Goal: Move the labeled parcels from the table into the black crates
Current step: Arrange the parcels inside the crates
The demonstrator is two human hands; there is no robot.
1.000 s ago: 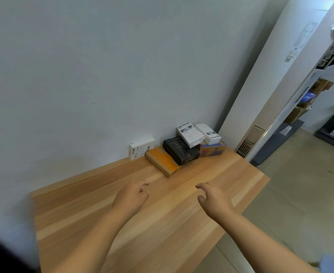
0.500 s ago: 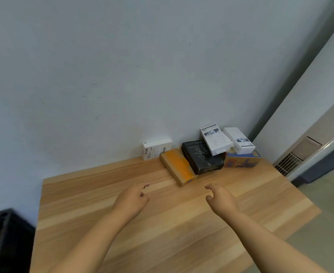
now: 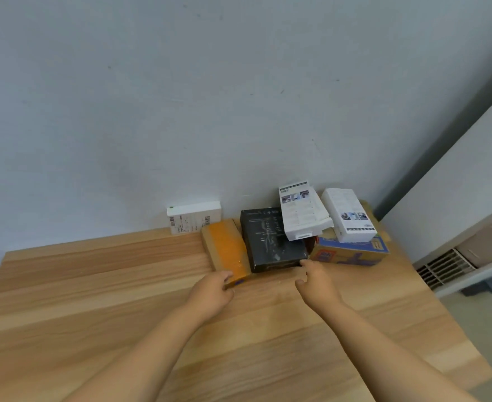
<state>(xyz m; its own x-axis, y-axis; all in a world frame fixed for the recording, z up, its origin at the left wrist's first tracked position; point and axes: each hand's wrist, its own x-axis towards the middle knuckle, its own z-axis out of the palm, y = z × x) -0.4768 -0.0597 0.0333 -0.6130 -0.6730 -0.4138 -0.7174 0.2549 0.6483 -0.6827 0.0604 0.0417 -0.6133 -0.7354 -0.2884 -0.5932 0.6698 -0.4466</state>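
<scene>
**Both hands at the near ends of the parcels, bench rear**

Your left hand [image 3: 211, 294] is at the near end of the orange parcel [image 3: 228, 250]. The fingers curl onto its front edge and touch it; whether the thumb closes round it cannot be told from the head view. Treat this grip as undetermined.

Your right hand [image 3: 316, 284] sits at about 3 o'clock from the left one. Its fingers are loosely bent, the fingertips reaching the near right corner of the black box [image 3: 271, 242]. Grip open: it holds nothing.

Parcels: all cluster at 12 to 1 o'clock from your hands, at the rear of the wooden bench [image 3: 94, 300], near the grey wall [image 3: 181, 97].
- Orange parcel lies flat, its long side running away from you, touching the black box on its right.
- Black box lies flat, just right of the orange one.
- A white box with small photos [image 3: 303, 211] lies tilted, resting partly on the far right corner of the black box.
- A second white box [image 3: 347, 214] lies on top of a blue and orange carton [image 3: 352, 252], at 2 o'clock from your right hand.
- A white box with barcodes [image 3: 194, 217] stands on its long edge against the wall, at 11 o'clock from the orange parcel, just behind it.

A white unit with a vent grille [image 3: 445, 268] stands off the bench's right end.
</scene>
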